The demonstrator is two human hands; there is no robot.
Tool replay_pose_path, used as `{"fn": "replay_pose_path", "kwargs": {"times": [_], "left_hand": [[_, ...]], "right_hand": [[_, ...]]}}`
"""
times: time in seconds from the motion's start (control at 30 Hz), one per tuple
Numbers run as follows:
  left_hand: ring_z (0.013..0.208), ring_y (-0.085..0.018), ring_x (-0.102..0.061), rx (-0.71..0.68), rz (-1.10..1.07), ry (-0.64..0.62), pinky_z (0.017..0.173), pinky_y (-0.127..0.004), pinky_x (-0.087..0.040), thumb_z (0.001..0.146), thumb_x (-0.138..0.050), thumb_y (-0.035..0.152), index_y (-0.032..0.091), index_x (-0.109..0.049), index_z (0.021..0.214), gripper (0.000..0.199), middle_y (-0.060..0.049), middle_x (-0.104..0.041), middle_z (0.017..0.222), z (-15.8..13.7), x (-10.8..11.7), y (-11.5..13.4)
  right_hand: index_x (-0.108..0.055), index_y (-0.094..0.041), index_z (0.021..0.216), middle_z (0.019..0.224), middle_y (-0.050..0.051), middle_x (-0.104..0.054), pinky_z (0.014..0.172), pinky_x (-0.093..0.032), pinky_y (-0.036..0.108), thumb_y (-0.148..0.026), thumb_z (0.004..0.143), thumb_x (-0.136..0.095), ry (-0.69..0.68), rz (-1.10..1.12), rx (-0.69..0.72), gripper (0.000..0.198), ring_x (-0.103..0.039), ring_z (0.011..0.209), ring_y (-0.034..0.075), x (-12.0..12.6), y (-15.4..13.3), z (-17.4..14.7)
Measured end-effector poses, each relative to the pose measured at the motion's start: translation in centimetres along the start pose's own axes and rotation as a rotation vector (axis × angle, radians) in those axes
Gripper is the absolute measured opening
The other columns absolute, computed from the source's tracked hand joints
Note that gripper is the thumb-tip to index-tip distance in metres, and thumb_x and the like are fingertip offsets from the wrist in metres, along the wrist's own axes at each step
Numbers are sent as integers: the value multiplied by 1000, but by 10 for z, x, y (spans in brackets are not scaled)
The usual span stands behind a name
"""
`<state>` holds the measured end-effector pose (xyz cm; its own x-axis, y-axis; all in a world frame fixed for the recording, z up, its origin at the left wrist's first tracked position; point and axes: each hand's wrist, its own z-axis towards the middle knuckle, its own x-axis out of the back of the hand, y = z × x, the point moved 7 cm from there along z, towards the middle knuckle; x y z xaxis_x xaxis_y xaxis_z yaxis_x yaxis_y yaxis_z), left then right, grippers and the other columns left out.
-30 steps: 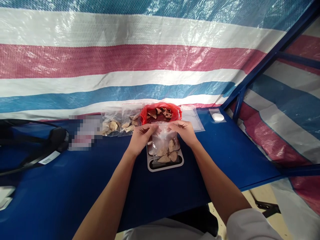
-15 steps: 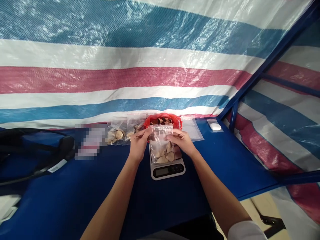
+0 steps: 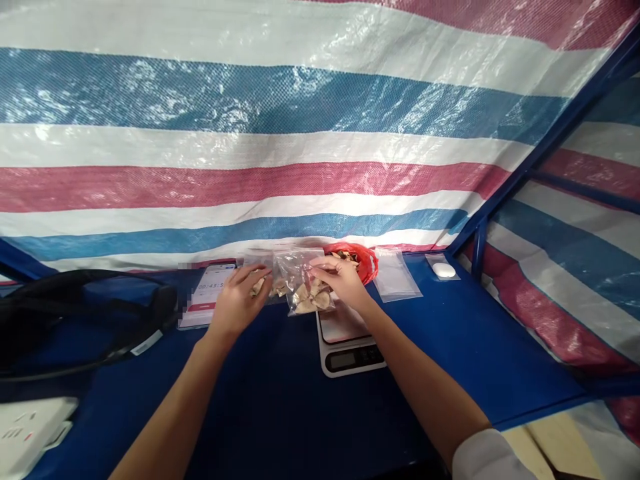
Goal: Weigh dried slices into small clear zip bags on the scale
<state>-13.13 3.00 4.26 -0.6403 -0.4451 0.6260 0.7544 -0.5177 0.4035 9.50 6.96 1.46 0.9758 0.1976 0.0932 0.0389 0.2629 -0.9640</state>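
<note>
My right hand [image 3: 341, 277] pinches the upper part of a clear zip-lock bag [image 3: 300, 308] with pale dried slices in its lower end. That bag hangs left of the kitchen scale [image 3: 345, 327], partly over its corner. My left hand [image 3: 240, 300] is over another filled zip-lock bag [image 3: 277, 290], its fingers apart and slightly bent; whether they touch that bag I cannot tell. Behind my right hand is a red plastic bag [image 3: 369, 263] of dried slices, partly covered by the hand. The scale's plate is bare where it shows, and its display is dark.
Right of the red bag lie flat clear bags [image 3: 397, 277] and a small white case [image 3: 443, 270]. A phone [image 3: 213, 287] with a timer lies left of my left hand. Further left are a black headset-like object [image 3: 165, 300] and a white power strip [image 3: 35, 427].
My right hand has carried the filled bag off the scale to the left. My left hand has let go of it and moved left over the other bags. The view has shifted.
</note>
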Motion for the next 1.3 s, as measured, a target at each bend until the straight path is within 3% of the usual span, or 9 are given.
{"fn": "replay_pose_path", "kwargs": {"times": [0.13, 0.3, 0.53, 0.73, 0.93, 1.07, 1.3], "left_hand": [[109, -33, -70, -73, 164, 34, 99, -50, -54, 97, -56, 39, 20, -76, 105, 29, -14, -74, 116, -4, 17, -21], [112, -33, -68, -87, 254, 81, 100, -50, -53, 99, -54, 35, 20, -72, 115, 29, -15, -72, 121, -2, 29, -20], [122, -34, -64, -128, 267, -15, 105, -51, -51, 100, -51, 34, 21, -67, 124, 32, -15, -67, 133, 3, 16, -25], [132, -37, -57, -74, 248, -153, 108, -55, -49, 100, -46, 41, 19, -61, 132, 42, -17, -63, 140, -1, -7, -48], [128, -37, -61, -93, 264, -223, 106, -55, -50, 101, -42, 40, 16, -66, 124, 41, -19, -66, 135, -1, -16, -57], [124, -35, -63, -141, 271, -236, 107, -53, -50, 100, -41, 36, 18, -66, 123, 39, -17, -68, 132, 5, -20, -53], [133, -37, -57, -142, 233, -318, 111, -55, -47, 101, -37, 38, 14, -63, 129, 46, -20, -61, 141, 5, -32, -56]], "right_hand": [[-75, -21, 101, 103, 5, -80, 92, -59, 34, -29, 84, -74, 19, -19, 19, 19, -76, 96, 20, -29, -2, 33], [-75, -18, 97, 101, 7, -80, 93, -57, 37, -20, 82, -74, 48, -121, 48, 15, -75, 98, 24, -71, 3, 74], [-78, -21, 100, 98, 5, -81, 91, -56, 36, -20, 84, -72, -12, -279, -16, 18, -74, 96, 25, -110, 15, 102], [-79, -25, 97, 84, 0, -79, 84, -57, 34, -23, 85, -72, -47, -384, 11, 14, -73, 89, 25, -111, 13, 97], [-75, -23, 120, 118, 8, -78, 102, -53, 41, -24, 94, -63, -80, -671, 141, 29, -71, 112, 30, -92, -11, 70], [-66, -21, 134, 139, 11, -67, 110, -48, 39, -27, 100, -57, -191, -884, 340, 36, -63, 127, 27, -97, -17, 41], [-67, -14, 129, 140, 17, -64, 116, -43, 46, -32, 104, -51, -243, -1154, 495, 35, -56, 135, 31, -106, 1, 22]]}}
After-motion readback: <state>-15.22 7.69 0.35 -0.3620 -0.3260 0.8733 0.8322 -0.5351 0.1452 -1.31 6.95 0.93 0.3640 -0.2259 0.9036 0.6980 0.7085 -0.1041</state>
